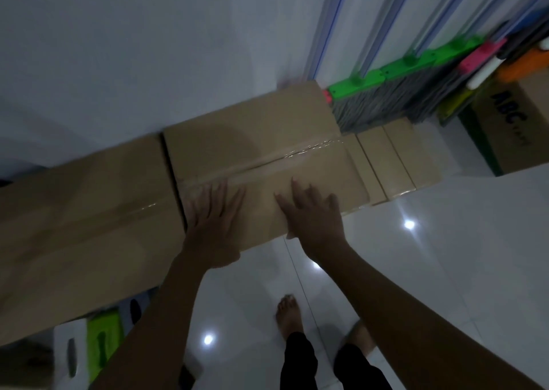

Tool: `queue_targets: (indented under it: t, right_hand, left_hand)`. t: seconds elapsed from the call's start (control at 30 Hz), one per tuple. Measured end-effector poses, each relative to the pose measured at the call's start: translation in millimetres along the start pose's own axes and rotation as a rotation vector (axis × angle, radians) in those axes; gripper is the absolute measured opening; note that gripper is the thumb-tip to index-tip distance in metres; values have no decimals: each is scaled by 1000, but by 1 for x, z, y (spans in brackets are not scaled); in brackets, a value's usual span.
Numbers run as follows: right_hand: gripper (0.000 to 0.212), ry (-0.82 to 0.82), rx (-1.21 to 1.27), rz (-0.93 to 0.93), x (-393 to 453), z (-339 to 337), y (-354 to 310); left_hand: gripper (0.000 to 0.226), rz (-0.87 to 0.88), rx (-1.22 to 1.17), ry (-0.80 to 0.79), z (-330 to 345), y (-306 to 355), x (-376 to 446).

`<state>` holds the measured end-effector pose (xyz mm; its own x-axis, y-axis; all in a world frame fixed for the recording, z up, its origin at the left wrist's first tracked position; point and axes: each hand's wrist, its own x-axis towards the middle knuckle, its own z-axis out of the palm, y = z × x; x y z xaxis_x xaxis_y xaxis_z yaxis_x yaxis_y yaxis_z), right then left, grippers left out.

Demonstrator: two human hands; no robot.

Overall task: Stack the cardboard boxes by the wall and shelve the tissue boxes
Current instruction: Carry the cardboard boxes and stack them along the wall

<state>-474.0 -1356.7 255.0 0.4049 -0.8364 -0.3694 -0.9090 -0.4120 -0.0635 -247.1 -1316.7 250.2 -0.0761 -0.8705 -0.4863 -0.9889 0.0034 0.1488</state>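
Beyond the hands rises the white wall (118, 48), with glossy white floor tiles (445, 271) beneath them. A large cardboard box (74, 211) lies left of the left hand (212, 223). Both hands, the right hand (309, 211) included, rest flat with fingers spread on the taped cardboard box (261, 152) against the wall. Far right of them stand green-headed brooms (386, 92) and a carton marked "ABC" (514, 128).

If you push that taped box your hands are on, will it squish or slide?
The taped box probably stays stiff: its top looks flat under the left hand and right hand. It may slide, resting on boxes. It likely won't roll; its sides are flat.
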Motion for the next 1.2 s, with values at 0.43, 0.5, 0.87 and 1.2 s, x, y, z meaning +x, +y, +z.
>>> queue_targets:
  t: [0.43, 0.5, 0.87, 1.2]
  right_hand:
    - [67, 55, 128, 83, -23, -28, -18]
    - [66, 68, 164, 98, -36, -39, -18]
    - [72, 65, 213, -133, -152, -106, -64]
    - [72, 24, 417, -439, -266, -156, -98]
  left_hand:
    - [120, -171, -142, 232, 14, 40, -41]
    - [112, -162, -170, 297, 12, 34, -60]
    - [81, -379, -354, 347, -42, 41, -216]
    - [71, -708, -668, 717, -62, 133, -366]
